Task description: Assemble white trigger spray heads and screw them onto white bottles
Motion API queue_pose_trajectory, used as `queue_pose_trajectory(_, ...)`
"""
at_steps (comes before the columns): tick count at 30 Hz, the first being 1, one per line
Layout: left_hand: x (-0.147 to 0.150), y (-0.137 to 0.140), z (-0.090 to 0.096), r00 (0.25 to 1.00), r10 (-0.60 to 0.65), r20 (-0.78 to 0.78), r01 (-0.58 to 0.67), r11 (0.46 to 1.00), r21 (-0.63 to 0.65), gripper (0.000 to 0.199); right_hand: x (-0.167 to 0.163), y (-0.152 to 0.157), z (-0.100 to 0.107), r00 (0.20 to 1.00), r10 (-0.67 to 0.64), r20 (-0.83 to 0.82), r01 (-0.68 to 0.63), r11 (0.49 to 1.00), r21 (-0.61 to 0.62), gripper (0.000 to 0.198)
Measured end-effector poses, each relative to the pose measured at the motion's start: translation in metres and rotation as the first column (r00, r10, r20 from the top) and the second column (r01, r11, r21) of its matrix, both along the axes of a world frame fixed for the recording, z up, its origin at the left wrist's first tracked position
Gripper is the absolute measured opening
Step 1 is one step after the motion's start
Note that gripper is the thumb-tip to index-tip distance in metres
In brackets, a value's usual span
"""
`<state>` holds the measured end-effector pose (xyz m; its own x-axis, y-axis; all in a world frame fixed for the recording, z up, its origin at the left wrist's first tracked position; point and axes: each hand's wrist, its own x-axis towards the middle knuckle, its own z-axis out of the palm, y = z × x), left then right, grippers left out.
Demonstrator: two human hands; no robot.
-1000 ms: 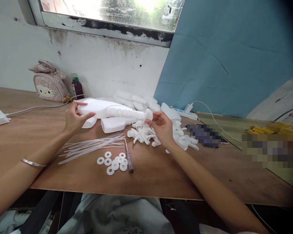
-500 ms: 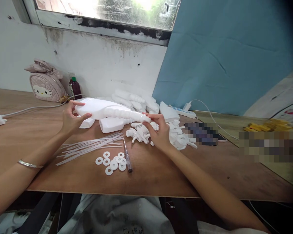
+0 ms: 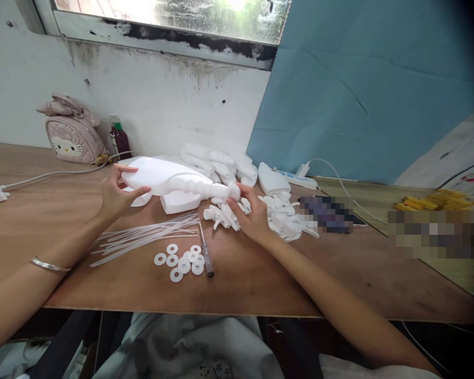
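A white plastic spray bottle (image 3: 166, 176) lies sideways in the air above the table, its neck pointing right. My left hand (image 3: 120, 190) is closed around its base end, thumb below and fingers behind. At the mouth, a white round cap (image 3: 233, 191) is pinched between the thumb and fingers of my right hand (image 3: 253, 213). I cannot tell whether cap and neck still touch. Under the right hand lie white trigger sprayer heads (image 3: 222, 216). Thin white tubes (image 3: 146, 234), white ring washers (image 3: 184, 265) and a screwdriver (image 3: 206, 255) rest nearer to me.
More white bottles (image 3: 209, 160) are heaped at the back by the wall. A phone (image 3: 327, 215) and a power strip (image 3: 298, 180) lie to the right. Back left stand a pink bag (image 3: 73, 134) and a dark bottle (image 3: 120, 141); a white cable (image 3: 59, 173) crosses the table there.
My right hand has shifted slightly and turned at the bottle's mouth; the cap now shows its rounder side, with more of the neck visible. The left hand keeps its hold.
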<state>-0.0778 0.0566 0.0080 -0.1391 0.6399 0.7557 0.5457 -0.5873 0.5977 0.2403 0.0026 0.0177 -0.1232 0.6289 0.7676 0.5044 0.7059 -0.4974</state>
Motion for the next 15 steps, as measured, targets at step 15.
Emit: queue_pose_trajectory(15,0.021,-0.009,-0.002,0.980,-0.199,0.013,0.194,0.967,0.166,0.089,-0.017,-0.001,-0.013,0.847,0.130,-0.516,-0.359,0.855,-0.374,0.034)
